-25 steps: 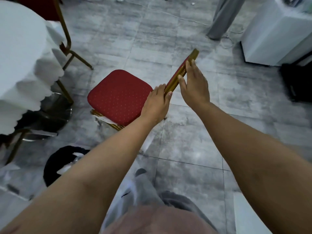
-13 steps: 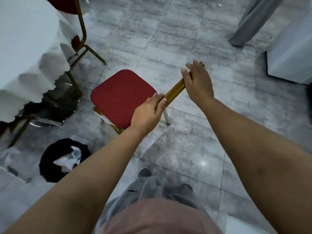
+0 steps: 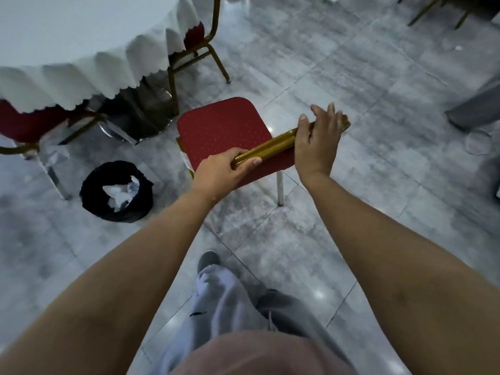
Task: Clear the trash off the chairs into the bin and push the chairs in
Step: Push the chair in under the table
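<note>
A red-seated chair point(image 3: 224, 131) with a gold frame stands on the floor a little short of the round table point(image 3: 81, 36). Its seat has nothing on it. The gold top rail of its back point(image 3: 273, 146) runs across in front of me. My left hand point(image 3: 224, 171) grips the rail's left end, fingers over it and thumb under. Farther right, my right hand point(image 3: 316, 142) lies over the rail with its fingers spread and fairly straight. To the chair's left a black bin point(image 3: 92, 193) stands on the floor, with white crumpled trash and clear plastic inside.
White cloth hangs over the table's edge. One red chair point(image 3: 194, 36) is tucked under the table's far side and another point(image 3: 21, 125) stands at the left. A shiny metal table base point(image 3: 143, 115) sits beyond the chair. A person's grey trouser leg point(image 3: 476, 104) shows at right.
The chair now sits closer to the table and its back has turned square to me. My left hand went from lying flat against the back to gripping the top rail.
</note>
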